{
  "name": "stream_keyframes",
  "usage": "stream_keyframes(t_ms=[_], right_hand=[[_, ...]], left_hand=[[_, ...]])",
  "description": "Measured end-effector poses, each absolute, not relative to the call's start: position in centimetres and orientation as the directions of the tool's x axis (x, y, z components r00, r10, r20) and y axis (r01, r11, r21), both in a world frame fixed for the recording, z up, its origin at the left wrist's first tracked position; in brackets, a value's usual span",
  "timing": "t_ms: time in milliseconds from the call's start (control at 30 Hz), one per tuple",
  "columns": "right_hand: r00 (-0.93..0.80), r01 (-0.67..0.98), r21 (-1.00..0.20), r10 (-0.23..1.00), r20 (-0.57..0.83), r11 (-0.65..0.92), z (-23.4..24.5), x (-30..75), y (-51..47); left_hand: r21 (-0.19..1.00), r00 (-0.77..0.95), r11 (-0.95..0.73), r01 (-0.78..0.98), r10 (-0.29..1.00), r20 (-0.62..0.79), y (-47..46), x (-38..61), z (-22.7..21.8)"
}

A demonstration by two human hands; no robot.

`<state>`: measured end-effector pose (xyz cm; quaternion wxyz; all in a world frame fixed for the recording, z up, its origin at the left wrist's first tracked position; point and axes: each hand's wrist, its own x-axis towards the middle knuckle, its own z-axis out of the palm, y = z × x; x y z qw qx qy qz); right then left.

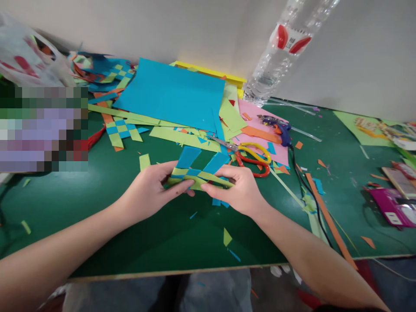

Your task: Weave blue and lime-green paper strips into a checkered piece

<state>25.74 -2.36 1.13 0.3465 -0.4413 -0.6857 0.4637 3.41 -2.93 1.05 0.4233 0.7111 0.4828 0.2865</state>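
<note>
A person is holding a small woven paper mat [195,174] just above the green table [162,236], near its front edge. The left hand [147,190] is pinching the mat's left side in a narrow grip, while the right hand [238,190] is clamping the green strips at its right side, thumb on top. Only a few rows of green and blue are looking interlaced; the blue strip ends [188,156] are sticking out loose at the back, so the weave appears partly done. Beyond the hands, scissors [251,158], a glue gun [279,128], a blue paper sheet [172,93] and a plastic bottle [276,56] are lying amid the scraps, with a larger checkered mat [121,130] lying to the left.
</note>
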Motion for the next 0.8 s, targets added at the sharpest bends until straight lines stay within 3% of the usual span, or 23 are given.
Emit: stream_keyframes(t_ms=[800], right_hand=[[-0.383,0.274,-0.925,0.912,0.146,0.264,1.36,25.85,-2.16]], left_hand=[[0.895,0.377,-0.158,0.418,0.926,-0.013,-3.05,3.53,1.18]])
